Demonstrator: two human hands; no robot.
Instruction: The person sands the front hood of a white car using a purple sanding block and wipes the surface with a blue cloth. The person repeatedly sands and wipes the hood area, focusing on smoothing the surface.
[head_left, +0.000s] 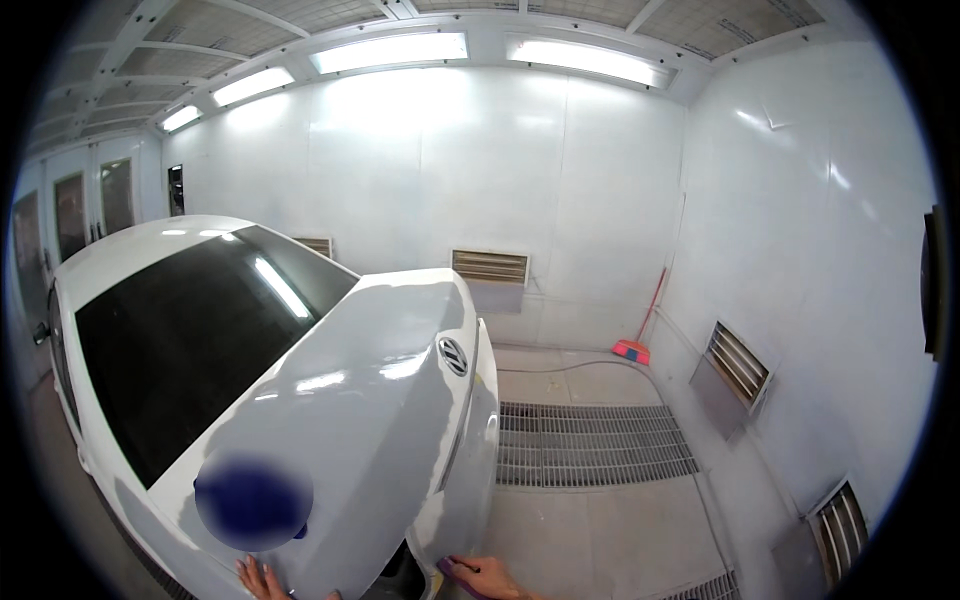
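Observation:
A white car (150, 245) stands before me, its trunk lid (340, 420) and rear panels covered in patches of grey. At the lower edge, my left hand (262, 580) lies with fingers apart on the grey surface near the lid's corner. My right hand (490, 578) is closed round a thin, dark purple pad (462, 573), held against the rear panel beside a dark opening (402, 575). Just above my left hand, a round dark blue thing (255, 500) shows against the car; it is too blurred to make out.
Floor grating (595, 445) runs to the right of the car. A red broom (632, 350) leans in the far corner, where a hose (560, 368) crosses the floor. Louvred vents (490, 267) line the pale walls, and bright lamps (390, 52) hang above.

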